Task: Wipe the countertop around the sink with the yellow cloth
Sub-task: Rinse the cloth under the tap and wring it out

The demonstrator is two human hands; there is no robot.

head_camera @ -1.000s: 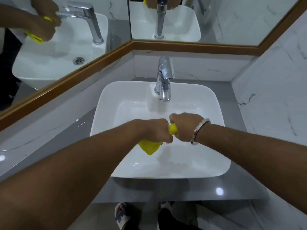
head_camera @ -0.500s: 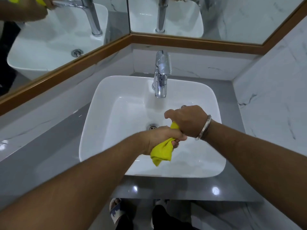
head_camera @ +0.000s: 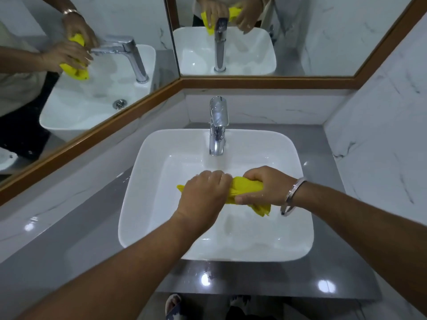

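Item: yellow cloth. Bunched into a rope-like roll, held level over the middle of the sink bowl, just near of the tap spout. One tail pokes out left of the left hand, another hangs off the right end below the right wrist.

Item: left hand. Closed in a fist around the left part of the cloth, knuckles up.

Item: right hand. Closed around the right part of the cloth, thumb underneath, touching the left hand at the knuckles. A metal bangle sits on the wrist.

Purpose of hold, as judged: two fists side by side on a rolled cloth suggests wringing. Holding it above the basin lets any water fall into the bowl and not onto the surface to be cleaned.

Item: sink. White square vessel basin standing on the counter, its inside wet and glossy.

Item: tap. Chrome, at the far rim, centred; no stream visible.

Item: countertop. Grey, glossy, running left, right, far and near of the basin. Droplets show on the near strip and at the basin's left side.

Item: mirrors. Wood-framed, on the far and left walls, repeating the hands and cloth.

Task status, as judged: preparatory; wiping of the counter not yet begun.
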